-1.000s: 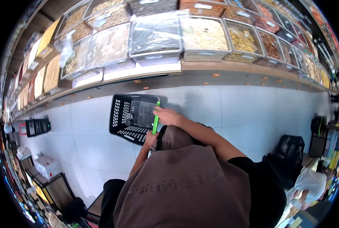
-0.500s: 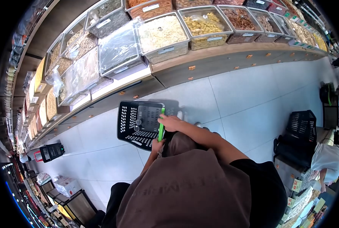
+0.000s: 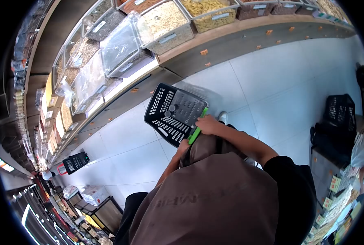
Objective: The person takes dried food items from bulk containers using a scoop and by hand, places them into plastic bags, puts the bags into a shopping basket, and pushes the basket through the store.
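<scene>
A black perforated shopping basket [image 3: 154, 107] is in front of me, tilted in the view, with a bright green handle [image 3: 194, 135] on the side nearest my body. My right hand [image 3: 207, 124] is closed around the upper part of this handle. Lower down, my left hand [image 3: 183, 146] is closed on its other end, partly hidden by the brown apron [image 3: 214, 196]. Inside the basket lies a greyish, see-through object [image 3: 188, 107] with round, cap-like parts; I cannot make out its kind.
Along the left and top runs a counter [image 3: 198, 47] of clear bins with oats [image 3: 163, 20], yellow flakes [image 3: 208, 10] and other dry foods. Another black basket [image 3: 75, 162] stands on the tiled floor [image 3: 272, 90] at left. A person in dark trousers [image 3: 331, 141] and a basket [image 3: 339, 110] are at right.
The basket and both hands have shifted right in the view, and the basket has turned clockwise. The whole scene has tilted. Both hands keep their hold on the handle.
</scene>
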The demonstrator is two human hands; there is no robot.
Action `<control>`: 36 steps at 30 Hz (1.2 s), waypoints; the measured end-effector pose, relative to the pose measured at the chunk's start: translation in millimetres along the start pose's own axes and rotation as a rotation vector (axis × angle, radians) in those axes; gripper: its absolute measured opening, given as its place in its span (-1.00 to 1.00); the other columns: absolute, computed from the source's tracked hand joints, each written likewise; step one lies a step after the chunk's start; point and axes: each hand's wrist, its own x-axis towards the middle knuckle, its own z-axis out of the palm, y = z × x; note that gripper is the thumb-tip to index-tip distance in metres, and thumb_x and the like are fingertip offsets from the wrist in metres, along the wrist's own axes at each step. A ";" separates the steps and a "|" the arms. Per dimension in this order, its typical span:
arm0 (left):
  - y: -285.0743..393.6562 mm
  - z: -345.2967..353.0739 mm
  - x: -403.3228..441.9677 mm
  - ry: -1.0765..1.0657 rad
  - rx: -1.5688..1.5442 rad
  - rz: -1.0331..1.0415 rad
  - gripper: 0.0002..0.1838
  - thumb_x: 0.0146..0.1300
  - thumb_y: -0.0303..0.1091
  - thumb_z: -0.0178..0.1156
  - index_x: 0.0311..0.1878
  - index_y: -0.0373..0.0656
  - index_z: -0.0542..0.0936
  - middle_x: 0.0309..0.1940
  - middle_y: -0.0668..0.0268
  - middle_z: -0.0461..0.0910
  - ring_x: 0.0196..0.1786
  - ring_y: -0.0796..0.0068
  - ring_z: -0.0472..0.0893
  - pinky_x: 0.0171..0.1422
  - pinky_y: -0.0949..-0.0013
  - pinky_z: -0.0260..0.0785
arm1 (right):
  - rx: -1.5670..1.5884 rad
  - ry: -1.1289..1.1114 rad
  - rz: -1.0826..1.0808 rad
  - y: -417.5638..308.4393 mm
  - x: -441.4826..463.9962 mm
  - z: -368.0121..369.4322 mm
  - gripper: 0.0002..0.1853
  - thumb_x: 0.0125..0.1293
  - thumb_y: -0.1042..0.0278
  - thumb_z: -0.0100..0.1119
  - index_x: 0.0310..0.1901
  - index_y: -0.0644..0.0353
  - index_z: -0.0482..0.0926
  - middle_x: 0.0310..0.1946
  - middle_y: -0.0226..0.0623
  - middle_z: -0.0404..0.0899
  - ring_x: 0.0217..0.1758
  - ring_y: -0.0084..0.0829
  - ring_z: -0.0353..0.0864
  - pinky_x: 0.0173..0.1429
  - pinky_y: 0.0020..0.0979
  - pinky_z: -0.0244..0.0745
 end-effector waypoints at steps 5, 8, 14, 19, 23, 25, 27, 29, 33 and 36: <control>25.1 5.9 -7.6 -0.100 0.207 0.136 -0.48 0.08 0.07 0.33 -0.35 -0.33 0.71 -0.32 -0.20 0.65 -0.16 -0.20 0.68 -0.04 -0.08 0.48 | -0.092 0.078 0.081 -7.4 -31.2 30.8 -0.86 0.07 0.33 0.26 -0.33 0.08 0.73 -0.28 -0.24 0.70 -0.19 -0.20 0.74 -0.16 -0.10 0.62; 22.3 1.1 -17.4 -0.171 0.262 0.174 -0.49 0.07 0.08 0.32 -0.29 -0.29 0.73 -0.29 -0.20 0.66 -0.16 -0.21 0.67 0.00 -0.07 0.49 | -0.100 0.089 0.190 -24.5 -44.0 44.8 -0.89 0.07 0.33 0.27 -0.40 0.11 0.74 -0.34 -0.21 0.73 -0.19 -0.22 0.75 -0.25 -0.19 0.64; 35.8 -4.7 -33.2 -0.318 0.400 0.250 -0.60 0.12 -0.09 0.28 -0.22 -0.29 0.74 -0.22 -0.18 0.68 -0.08 -0.19 0.66 0.08 -0.04 0.49 | -0.119 -0.041 0.342 -62.7 -82.9 65.1 -0.87 0.14 0.33 0.26 -0.36 0.11 0.76 -0.30 -0.21 0.74 -0.15 -0.20 0.75 -0.22 -0.18 0.65; 54.9 -14.7 -58.3 -0.407 0.554 0.257 -0.69 0.12 -0.24 0.24 -0.12 -0.17 0.76 -0.14 -0.10 0.70 0.01 -0.10 0.66 0.16 0.01 0.49 | -0.042 -0.081 0.472 -98.9 -101.0 102.8 -0.87 0.18 0.33 0.24 -0.33 0.08 0.76 -0.30 -0.22 0.74 -0.12 -0.23 0.74 -0.21 -0.18 0.63; 56.8 -32.1 -62.2 -0.378 0.669 0.379 -0.71 0.06 -0.25 0.27 -0.17 -0.13 0.76 -0.17 -0.06 0.70 -0.01 -0.08 0.67 0.13 0.03 0.50 | -0.218 -0.074 0.455 -127.4 -105.1 100.3 -0.85 0.18 0.30 0.26 -0.28 0.08 0.78 -0.29 -0.27 0.75 -0.12 -0.18 0.74 0.03 -0.04 0.56; 68.5 -49.2 -62.4 -0.362 0.793 0.479 -0.76 -0.01 -0.25 0.31 -0.27 -0.12 0.73 -0.25 -0.04 0.70 -0.06 -0.08 0.67 0.07 0.04 0.51 | -0.174 0.014 0.388 -121.7 -97.2 115.7 -0.83 0.18 0.28 0.25 -0.26 0.10 0.76 -0.30 -0.23 0.74 -0.12 -0.15 0.74 0.08 -0.02 0.52; 64.4 -56.1 -47.1 -0.330 0.774 0.491 -0.78 -0.05 -0.25 0.34 -0.32 -0.12 0.66 -0.30 0.00 0.69 -0.12 -0.08 0.67 -0.01 0.01 0.50 | -0.132 0.117 0.311 -114.2 -84.3 122.2 -0.80 0.18 0.25 0.24 -0.24 0.11 0.73 -0.30 -0.20 0.74 -0.13 -0.12 0.74 0.13 0.00 0.48; 69.0 -62.3 -46.2 -0.216 0.715 0.543 -0.75 -0.05 -0.29 0.34 -0.27 -0.13 0.61 -0.33 0.03 0.68 -0.16 -0.10 0.66 -0.03 -0.01 0.46 | 0.202 0.150 0.410 -115.0 -78.0 124.3 -0.75 0.15 0.21 0.22 -0.21 0.16 0.67 -0.33 -0.10 0.71 -0.16 -0.06 0.73 0.10 0.01 0.49; 76.4 -61.1 -28.0 0.116 0.677 0.729 -0.72 -0.05 -0.35 0.38 -0.22 -0.08 0.60 -0.17 0.22 0.62 0.06 0.16 0.57 0.22 0.12 0.30 | 0.277 0.280 0.433 -92.5 -64.6 124.4 -0.72 0.14 0.19 0.20 -0.21 0.20 0.62 -0.33 -0.03 0.69 -0.18 -0.01 0.71 0.10 0.02 0.50; 92.1 -53.0 -7.0 0.296 0.663 0.721 -0.62 -0.05 -0.41 0.39 -0.08 -0.09 0.62 -0.04 0.19 0.54 0.19 0.15 0.47 0.34 0.09 0.21 | 0.350 0.374 0.499 -75.9 -56.8 110.2 -0.71 0.15 0.19 0.19 -0.21 0.22 0.62 -0.31 0.00 0.69 -0.18 0.03 0.71 0.11 0.04 0.50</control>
